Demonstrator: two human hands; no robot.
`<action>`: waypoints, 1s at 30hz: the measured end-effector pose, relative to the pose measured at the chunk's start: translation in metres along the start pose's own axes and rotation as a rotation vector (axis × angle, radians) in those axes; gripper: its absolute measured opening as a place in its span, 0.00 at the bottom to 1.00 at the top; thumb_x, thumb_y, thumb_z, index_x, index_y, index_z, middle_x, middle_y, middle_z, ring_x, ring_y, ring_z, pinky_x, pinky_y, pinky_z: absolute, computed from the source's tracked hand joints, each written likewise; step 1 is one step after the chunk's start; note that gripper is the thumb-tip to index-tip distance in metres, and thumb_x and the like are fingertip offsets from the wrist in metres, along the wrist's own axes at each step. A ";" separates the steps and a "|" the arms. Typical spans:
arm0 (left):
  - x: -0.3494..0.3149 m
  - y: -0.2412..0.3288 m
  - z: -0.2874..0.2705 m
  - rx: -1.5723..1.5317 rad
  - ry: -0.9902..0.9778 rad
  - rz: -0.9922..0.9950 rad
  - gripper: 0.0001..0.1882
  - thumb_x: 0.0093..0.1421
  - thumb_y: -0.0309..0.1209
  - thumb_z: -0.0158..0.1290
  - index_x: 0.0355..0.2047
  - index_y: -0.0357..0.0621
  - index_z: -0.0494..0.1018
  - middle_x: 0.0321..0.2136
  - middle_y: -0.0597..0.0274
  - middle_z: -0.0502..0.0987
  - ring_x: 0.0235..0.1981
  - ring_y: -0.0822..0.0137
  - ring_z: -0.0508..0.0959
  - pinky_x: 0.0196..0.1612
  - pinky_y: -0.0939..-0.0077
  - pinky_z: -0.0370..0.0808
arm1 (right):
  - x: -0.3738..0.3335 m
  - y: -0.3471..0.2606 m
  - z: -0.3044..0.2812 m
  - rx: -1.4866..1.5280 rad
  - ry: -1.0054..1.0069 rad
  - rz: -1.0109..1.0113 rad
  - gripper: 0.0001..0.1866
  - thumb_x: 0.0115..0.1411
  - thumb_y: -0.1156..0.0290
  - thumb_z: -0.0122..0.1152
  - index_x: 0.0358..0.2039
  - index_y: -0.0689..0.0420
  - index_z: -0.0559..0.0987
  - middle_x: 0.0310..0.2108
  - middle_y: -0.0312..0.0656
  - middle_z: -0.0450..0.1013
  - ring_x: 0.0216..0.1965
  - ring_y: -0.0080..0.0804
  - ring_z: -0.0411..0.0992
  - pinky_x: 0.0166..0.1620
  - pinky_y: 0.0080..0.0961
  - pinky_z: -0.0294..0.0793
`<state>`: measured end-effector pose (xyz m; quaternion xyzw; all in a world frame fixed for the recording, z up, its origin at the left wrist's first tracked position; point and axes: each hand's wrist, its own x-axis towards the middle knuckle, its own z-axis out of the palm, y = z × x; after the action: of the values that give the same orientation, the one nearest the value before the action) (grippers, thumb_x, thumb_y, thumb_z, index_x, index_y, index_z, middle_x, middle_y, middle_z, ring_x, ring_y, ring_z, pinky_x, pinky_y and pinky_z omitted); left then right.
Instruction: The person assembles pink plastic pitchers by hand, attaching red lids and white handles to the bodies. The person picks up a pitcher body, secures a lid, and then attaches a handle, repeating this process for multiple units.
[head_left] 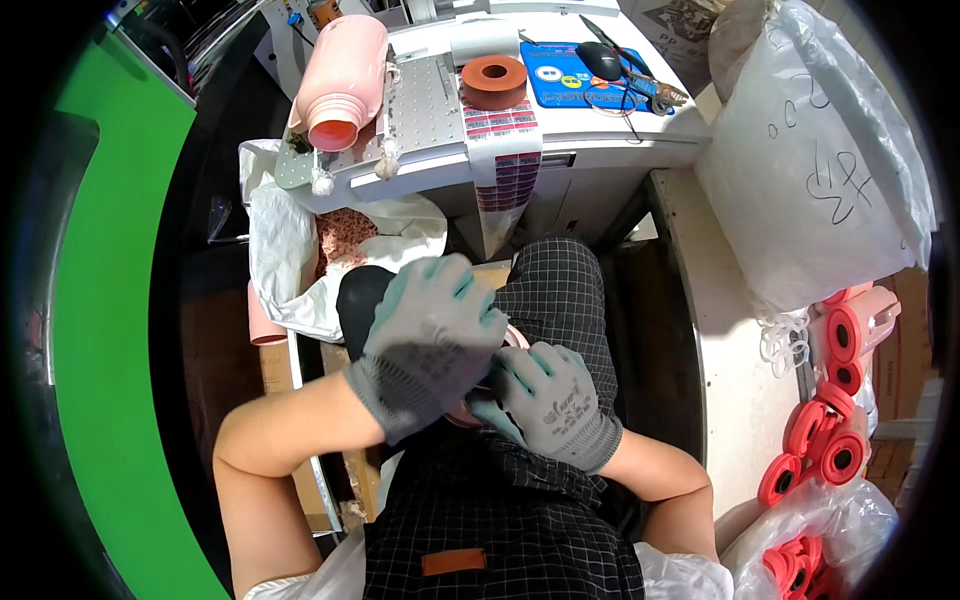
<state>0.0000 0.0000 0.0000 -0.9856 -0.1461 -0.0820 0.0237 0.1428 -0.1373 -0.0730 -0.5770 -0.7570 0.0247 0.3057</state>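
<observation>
Both my hands wear grey-and-green knit work gloves and meet over my lap. Between them is a pink plastic piece [514, 338], mostly hidden by the gloves, so its full shape does not show. My left hand [428, 325] lies over its left side with the fingers bent and pressed together. On the lower right, my right hand [548, 398] curls its fingers against the same piece. A dark bit shows between the hands, too small to name. My checked apron [500, 535] and trousers are right beneath.
Ahead, a white machine table [640, 125] bears a pink wide-mouthed bottle [345, 80], a brown tape roll [494, 82], a label strip [505, 180] and a blue mat [560, 92] with tools. A white bag [285, 270] of pink scraps stands left; red-pink lids [842, 458] and a large white sack [815, 170] stand right.
</observation>
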 end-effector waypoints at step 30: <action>-0.021 0.041 0.094 -0.628 0.545 -0.001 0.21 0.59 0.43 0.65 0.48 0.44 0.81 0.50 0.53 0.82 0.48 0.52 0.82 0.52 0.56 0.78 | -0.155 0.037 -0.039 1.250 0.148 1.222 0.30 0.73 0.57 0.55 0.67 0.65 0.70 0.46 0.46 0.80 0.34 0.27 0.80 0.36 0.23 0.79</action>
<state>0.0066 -0.0386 -0.0976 -0.8871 -0.1028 -0.3804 -0.2405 0.2168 -0.2754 -0.1230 -0.6083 -0.1413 0.5570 0.5475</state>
